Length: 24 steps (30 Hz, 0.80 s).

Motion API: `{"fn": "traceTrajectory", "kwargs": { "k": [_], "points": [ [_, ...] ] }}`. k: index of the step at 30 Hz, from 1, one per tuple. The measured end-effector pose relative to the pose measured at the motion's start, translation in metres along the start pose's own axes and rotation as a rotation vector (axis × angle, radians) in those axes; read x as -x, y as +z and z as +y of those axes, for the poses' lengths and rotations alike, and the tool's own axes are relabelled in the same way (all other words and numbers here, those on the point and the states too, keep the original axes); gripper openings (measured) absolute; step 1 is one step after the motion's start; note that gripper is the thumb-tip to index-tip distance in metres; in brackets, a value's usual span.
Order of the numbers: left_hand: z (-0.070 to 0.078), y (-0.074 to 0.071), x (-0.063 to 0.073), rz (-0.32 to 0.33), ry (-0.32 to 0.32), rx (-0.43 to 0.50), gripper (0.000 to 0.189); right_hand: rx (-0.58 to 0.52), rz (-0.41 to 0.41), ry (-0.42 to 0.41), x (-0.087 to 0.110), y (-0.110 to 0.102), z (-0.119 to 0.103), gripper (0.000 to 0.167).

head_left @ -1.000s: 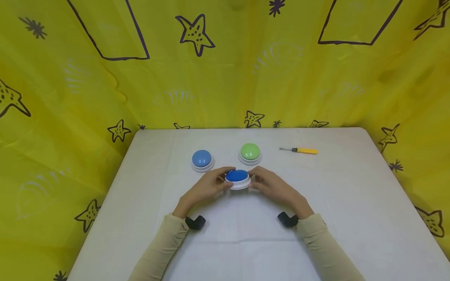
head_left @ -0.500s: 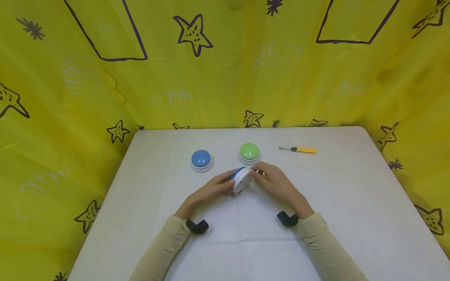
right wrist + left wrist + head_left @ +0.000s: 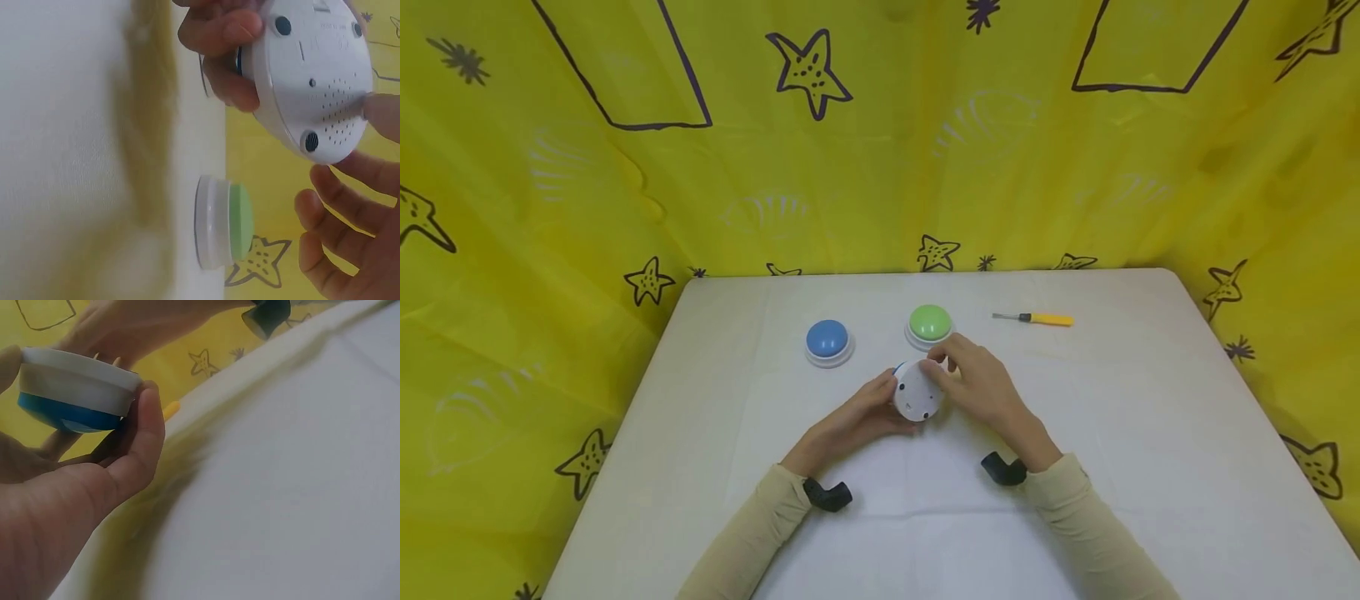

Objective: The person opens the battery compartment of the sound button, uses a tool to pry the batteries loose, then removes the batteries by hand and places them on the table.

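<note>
A blue-domed buzzer button (image 3: 917,398) is held above the table, its white underside facing the head camera. Dark round feet, a small hole and a patch of speaker holes show on the underside in the right wrist view (image 3: 312,81). My left hand (image 3: 856,421) grips the button round its side, the blue dome (image 3: 69,415) turned down in the left wrist view. My right hand (image 3: 981,385) pinches the far right edge, thumb (image 3: 382,112) on the underside; its other fingers are spread below the rim.
Behind the hands stand a green buzzer button (image 3: 930,322) and a lighter blue buzzer button (image 3: 827,338). A screwdriver (image 3: 1051,319) with a yellow handle lies at the back right of the white table (image 3: 1120,400). Yellow patterned cloth (image 3: 880,183) surrounds the table.
The held button has been turned over, from blue dome up to its white underside facing the head camera. My right hand has shifted to its upper right edge.
</note>
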State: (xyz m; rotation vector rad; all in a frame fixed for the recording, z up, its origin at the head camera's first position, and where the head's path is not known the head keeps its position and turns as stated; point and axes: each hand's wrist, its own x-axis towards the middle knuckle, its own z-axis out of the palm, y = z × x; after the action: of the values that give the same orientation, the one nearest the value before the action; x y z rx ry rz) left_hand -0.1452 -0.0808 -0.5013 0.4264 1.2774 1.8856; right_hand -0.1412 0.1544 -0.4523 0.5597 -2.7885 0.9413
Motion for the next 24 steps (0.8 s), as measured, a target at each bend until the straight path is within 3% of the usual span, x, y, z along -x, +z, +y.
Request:
{"fn": "traceTrajectory", "kwargs": {
  "k": [11,18,24],
  "points": [
    [0.002,0.003,0.0,0.028,0.038,0.145,0.055,0.0,0.086,-0.174,0.005,0.008,-0.01,0.041],
    [0.005,0.0,0.001,0.064,0.09,0.244,0.055,-0.047,0.06,-0.252,0.008,0.013,-0.013,0.039],
    [0.007,-0.001,0.002,0.106,0.075,0.262,0.051,-0.005,0.082,-0.308,0.009,0.015,-0.015,0.039]
  ]
}}
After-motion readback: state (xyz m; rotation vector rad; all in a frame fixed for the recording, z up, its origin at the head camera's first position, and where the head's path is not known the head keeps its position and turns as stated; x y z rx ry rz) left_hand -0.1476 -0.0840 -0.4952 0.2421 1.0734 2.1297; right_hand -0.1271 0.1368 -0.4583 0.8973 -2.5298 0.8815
